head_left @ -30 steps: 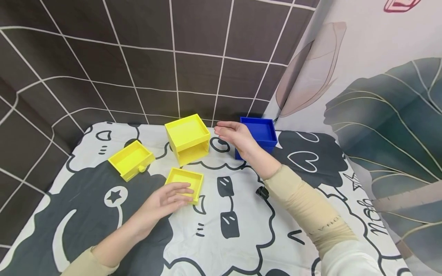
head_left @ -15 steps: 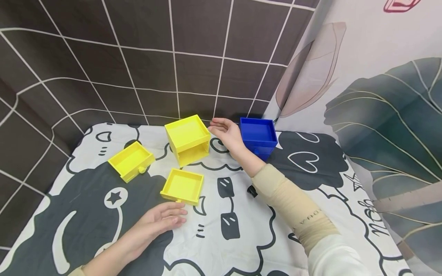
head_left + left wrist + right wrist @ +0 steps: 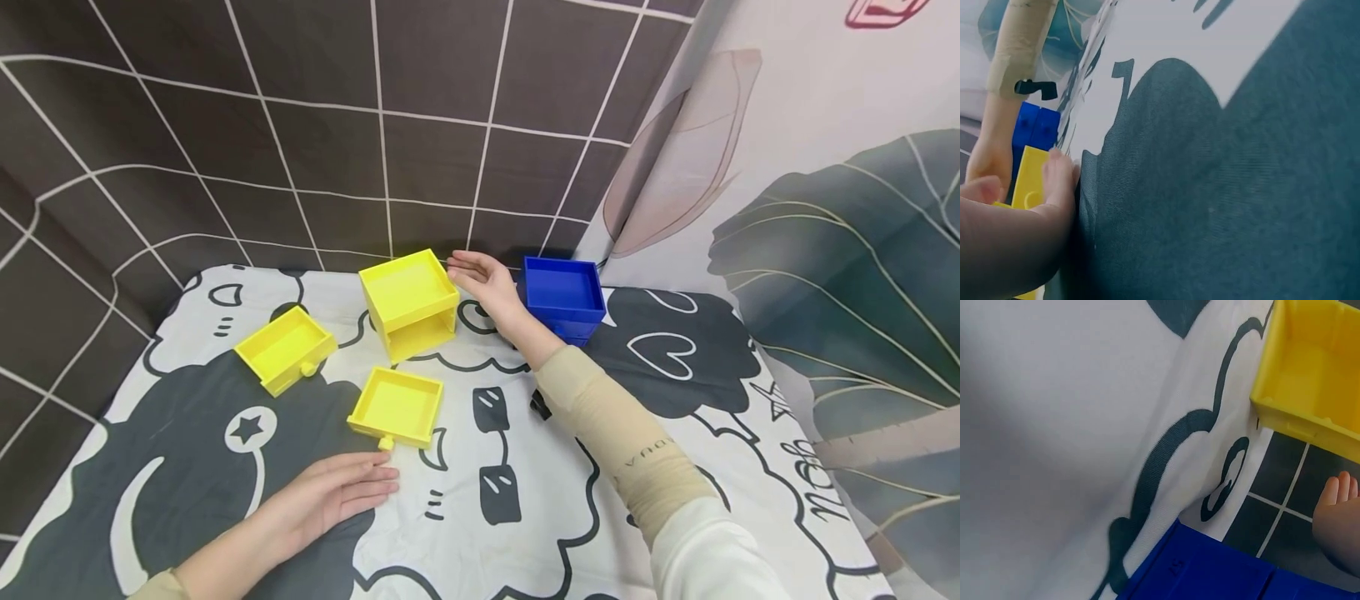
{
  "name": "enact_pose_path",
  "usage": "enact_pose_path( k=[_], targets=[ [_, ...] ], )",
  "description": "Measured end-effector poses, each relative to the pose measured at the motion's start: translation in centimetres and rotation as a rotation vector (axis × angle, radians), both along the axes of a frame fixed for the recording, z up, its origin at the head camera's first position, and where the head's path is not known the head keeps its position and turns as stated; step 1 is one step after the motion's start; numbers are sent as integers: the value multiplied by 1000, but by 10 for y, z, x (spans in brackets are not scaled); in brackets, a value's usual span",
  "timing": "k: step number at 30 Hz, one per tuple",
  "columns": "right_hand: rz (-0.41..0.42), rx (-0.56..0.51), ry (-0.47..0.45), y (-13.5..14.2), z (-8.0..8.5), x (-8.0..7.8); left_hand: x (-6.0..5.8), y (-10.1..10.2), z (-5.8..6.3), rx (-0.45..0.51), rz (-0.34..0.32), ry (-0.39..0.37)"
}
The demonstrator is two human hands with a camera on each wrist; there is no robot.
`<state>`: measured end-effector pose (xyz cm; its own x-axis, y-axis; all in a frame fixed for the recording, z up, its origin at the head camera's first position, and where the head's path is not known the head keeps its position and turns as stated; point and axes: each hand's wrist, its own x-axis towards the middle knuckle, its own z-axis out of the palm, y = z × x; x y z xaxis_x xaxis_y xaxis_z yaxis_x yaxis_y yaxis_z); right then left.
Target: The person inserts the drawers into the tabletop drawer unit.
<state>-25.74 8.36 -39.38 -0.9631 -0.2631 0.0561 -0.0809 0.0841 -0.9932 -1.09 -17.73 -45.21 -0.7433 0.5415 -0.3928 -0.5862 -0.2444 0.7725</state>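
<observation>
Along the far side of the patterned cloth (image 3: 431,546), a yellow cabinet (image 3: 407,287) stands upright, its hollow front facing the person. Both yellow drawers lie outside it, open side up: the near drawer (image 3: 397,404) just in front, its knob (image 3: 386,443) directed toward the person, and the left drawer (image 3: 283,345) at an angle to the cabinet's left. To the right stands a blue cabinet (image 3: 564,287), apart from the yellow one; the left wrist view shows knobs on its front.

Right hand (image 3: 487,287): beside the yellow cabinet's right side, fingers extended close together with a slight bend, holding nothing. The right wrist view shows a gap between fingertips and cabinet, though contact elsewhere cannot be excluded. Left hand (image 3: 326,496): low over the cloth just short of the near drawer's knob, fingers nearly straight and lying close together, likewise holding nothing.

Step in hand (judged): positioning or steadying the yellow cabinet while the near drawer lies ready before its opening. The next move would seem to call for the right fingers to brace the cabinet's side and the left hand to take the knob, squaring the drawer to the opening so that it does not catch on an edge.
</observation>
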Motion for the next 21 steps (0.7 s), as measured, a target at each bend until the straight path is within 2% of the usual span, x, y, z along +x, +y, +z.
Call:
enact_pose_path(
  k=[9, 15, 21],
  targets=[
    [61, 0, -47, -14, 0, -12, -3, 8, 7, 16, 107, -124],
    [67, 5, -107, -21, -2, -15, -6, 22, 8, 30, 120, -151],
    [91, -44, -163, -27, -1, -19, -12, 30, 9, 6, 126, -157]
  ],
)
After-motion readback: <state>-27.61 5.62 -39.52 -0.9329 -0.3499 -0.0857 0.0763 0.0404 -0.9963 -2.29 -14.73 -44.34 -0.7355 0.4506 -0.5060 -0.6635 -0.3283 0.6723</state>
